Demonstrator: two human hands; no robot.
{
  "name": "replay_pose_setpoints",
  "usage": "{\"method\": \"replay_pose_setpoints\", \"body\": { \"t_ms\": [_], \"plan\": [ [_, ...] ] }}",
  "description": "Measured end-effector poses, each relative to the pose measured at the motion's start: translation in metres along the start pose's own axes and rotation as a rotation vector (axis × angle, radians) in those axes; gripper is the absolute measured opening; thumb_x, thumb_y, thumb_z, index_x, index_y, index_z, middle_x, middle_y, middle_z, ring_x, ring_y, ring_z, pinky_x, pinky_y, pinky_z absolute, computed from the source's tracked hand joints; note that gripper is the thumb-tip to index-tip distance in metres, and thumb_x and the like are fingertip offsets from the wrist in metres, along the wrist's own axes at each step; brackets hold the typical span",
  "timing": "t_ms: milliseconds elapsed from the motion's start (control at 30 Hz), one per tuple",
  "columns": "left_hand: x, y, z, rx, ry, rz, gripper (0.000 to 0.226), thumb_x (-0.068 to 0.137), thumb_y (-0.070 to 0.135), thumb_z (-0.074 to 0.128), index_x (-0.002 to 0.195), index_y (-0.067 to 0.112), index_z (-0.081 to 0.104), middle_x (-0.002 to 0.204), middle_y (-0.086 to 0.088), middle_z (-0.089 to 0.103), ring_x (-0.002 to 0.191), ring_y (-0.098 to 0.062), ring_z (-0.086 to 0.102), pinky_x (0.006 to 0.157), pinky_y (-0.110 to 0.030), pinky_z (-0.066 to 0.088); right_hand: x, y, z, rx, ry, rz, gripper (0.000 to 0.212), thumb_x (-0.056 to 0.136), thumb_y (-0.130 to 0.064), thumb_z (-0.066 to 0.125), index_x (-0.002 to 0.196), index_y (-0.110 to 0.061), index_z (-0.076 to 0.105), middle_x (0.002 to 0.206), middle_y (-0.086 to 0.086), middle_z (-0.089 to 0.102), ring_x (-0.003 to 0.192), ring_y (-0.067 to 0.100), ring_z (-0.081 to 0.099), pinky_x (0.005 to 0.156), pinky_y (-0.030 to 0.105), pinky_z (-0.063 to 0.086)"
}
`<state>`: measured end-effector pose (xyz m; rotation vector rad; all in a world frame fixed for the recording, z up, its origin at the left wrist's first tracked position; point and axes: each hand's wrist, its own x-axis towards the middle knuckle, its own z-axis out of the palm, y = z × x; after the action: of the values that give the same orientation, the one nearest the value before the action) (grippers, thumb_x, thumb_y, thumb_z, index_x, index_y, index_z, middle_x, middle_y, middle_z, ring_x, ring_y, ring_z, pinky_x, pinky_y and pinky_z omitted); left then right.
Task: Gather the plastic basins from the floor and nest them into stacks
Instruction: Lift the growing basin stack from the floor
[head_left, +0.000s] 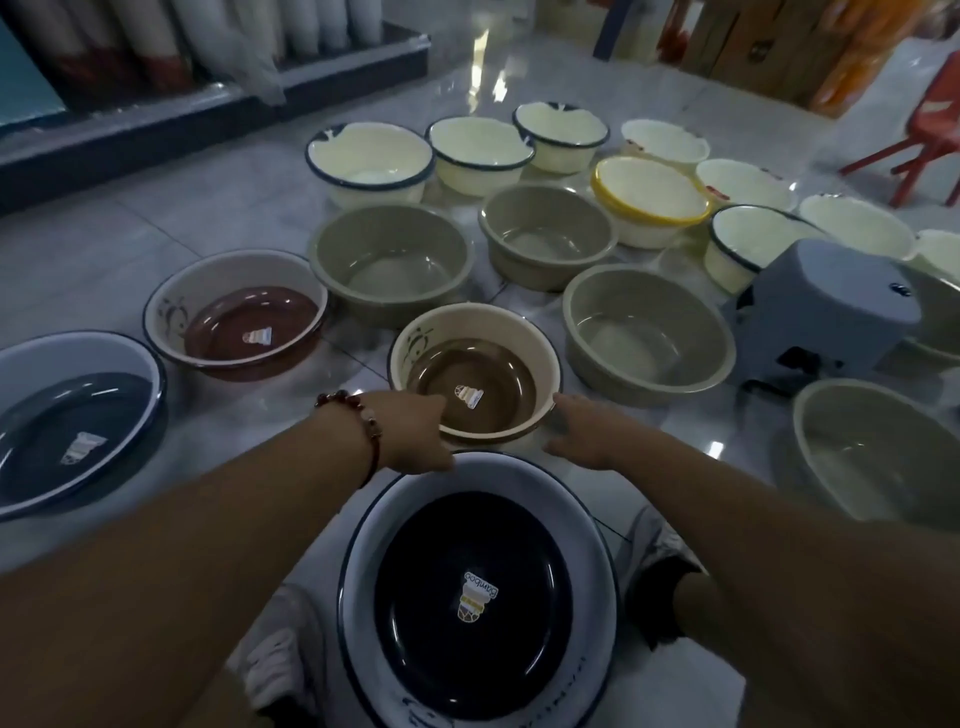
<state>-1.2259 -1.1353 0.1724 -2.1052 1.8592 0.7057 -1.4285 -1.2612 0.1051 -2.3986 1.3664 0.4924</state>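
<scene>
Brown-bottomed cream basin (475, 387); yellow-rimmed basin (652, 195)
</scene>
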Motion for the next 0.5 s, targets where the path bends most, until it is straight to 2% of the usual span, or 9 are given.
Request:
{"method": "replay_pose_setpoints", "body": {
  "t_ms": [133,233,333,367,433,467,500],
  "plan": [
    [0.025,-0.008,0.007,0.042,0.139,0.024,0.053,0.092,0.052,0.047,0.14,0.031,0.042,0.134,0.002,0.057,0.116,-0.022,0.058,0.091,-0.036,0.049,0.047,-0.009,0.017,0.359,-0.056,0.047,0.041,0.094,-0.022,0.058,0.133,-0.01,0.053,0.136,0.011,0.055,0.124,0.029,0.052,0.098,0.032,0.041],
    [0.038,-0.028,0.011,0.096,-0.022,-0.037,0.053,0.096,0.051,0.045,0.143,0.028,0.041,0.139,0.001,0.053,0.122,-0.02,0.054,0.093,-0.032,0.046,0.072,-0.02,0.033,0.744,-0.049,0.263,0.049,0.097,-0.028,0.057,0.139,-0.006,0.049,0.136,0.012,0.052,0.124,0.03,0.05,0.101,0.035,0.04],
    [0.057,-0.039,0.009,0.105,-0.114,-0.07,0.052,0.097,0.05,0.046,0.144,0.027,0.041,0.139,0.001,0.053,0.124,-0.02,0.053,0.096,-0.032,0.046,0.107,-0.026,0.053,1.205,-0.063,0.526,0.047,0.095,-0.032,0.06,0.136,-0.011,0.049,0.126,0.008,0.053,0.104,0.025,0.05,0.091,0.036,0.043],
    [0.064,-0.039,0.006,0.097,-0.089,-0.061,0.047,0.096,0.048,0.046,0.137,0.026,0.048,0.133,0.0,0.057,0.118,-0.02,0.056,0.092,-0.032,0.048,0.118,-0.027,0.057,1.316,-0.082,0.622,0.042,0.093,-0.034,0.062,0.13,-0.015,0.051,0.116,0.006,0.053,0.097,0.024,0.049,0.086,0.037,0.045],
    [0.08,-0.034,0.003,0.069,0.009,-0.03,0.028,0.095,0.041,0.048,0.11,0.022,0.063,0.105,0.0,0.064,0.095,-0.02,0.061,0.076,-0.029,0.049,0.134,-0.025,0.058,1.483,-0.082,0.756,0.025,0.091,-0.033,0.062,0.105,-0.014,0.055,0.09,0.002,0.05,0.074,0.02,0.046,0.067,0.033,0.045],
    [0.088,-0.031,0.001,0.045,0.064,-0.02,0.022,0.093,0.037,0.048,0.094,0.021,0.063,0.091,0.001,0.062,0.084,-0.019,0.06,0.07,-0.029,0.048,0.141,-0.023,0.06,1.533,-0.07,0.811,0.021,0.092,-0.03,0.061,0.09,-0.011,0.053,0.079,0.002,0.047,0.066,0.018,0.043,0.063,0.03,0.042],
    [0.095,-0.027,-0.002,0.015,0.11,-0.018,0.02,0.092,0.035,0.048,0.082,0.021,0.058,0.083,0.001,0.058,0.077,-0.019,0.058,0.067,-0.029,0.047,0.144,-0.025,0.058,1.58,-0.059,0.857,0.022,0.093,-0.027,0.059,0.081,-0.011,0.05,0.074,0.002,0.047,0.063,0.017,0.043,0.065,0.029,0.043]
  ]
}}
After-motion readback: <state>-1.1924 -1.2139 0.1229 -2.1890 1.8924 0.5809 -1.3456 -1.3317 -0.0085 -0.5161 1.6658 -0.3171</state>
